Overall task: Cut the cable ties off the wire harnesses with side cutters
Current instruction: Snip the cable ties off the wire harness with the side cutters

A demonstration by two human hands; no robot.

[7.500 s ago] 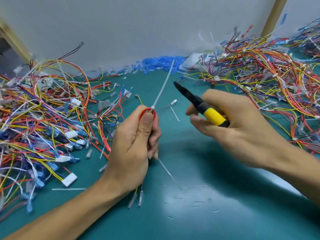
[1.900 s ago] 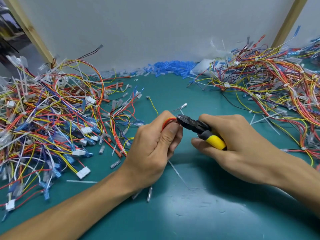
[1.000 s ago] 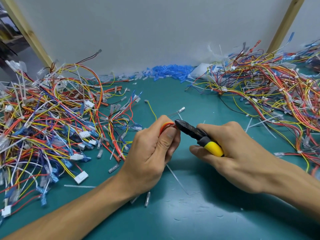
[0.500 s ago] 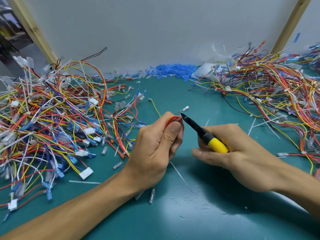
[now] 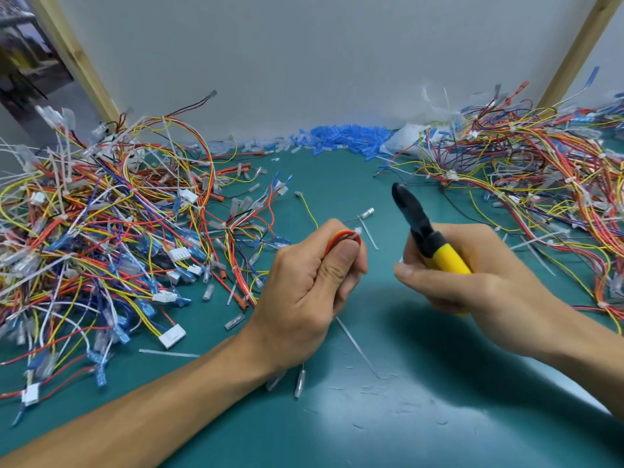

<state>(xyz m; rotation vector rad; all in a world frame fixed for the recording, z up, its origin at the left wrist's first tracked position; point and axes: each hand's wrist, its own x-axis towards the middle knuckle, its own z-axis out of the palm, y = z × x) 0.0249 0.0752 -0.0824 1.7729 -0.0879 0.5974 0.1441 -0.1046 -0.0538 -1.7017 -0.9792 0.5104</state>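
Two hands work above the green counter (image 5: 439, 400). The left hand (image 5: 314, 282) grips a small red-and-orange harness (image 5: 341, 235), fingers curled tight around it, so that the bend with the white cable tie (image 5: 358, 231) stands free toward the tool. The right hand (image 5: 472, 285) is wrapped around the yellow handle of the side cutters (image 5: 418, 224). Their black tip points up, apart from the tie, so I judge the tie not yet removed. I see no box or tray. Blue sleeves (image 5: 341, 138) lie heaped at the wall, beside the left pile (image 5: 101, 231) and right pile (image 5: 540, 184).
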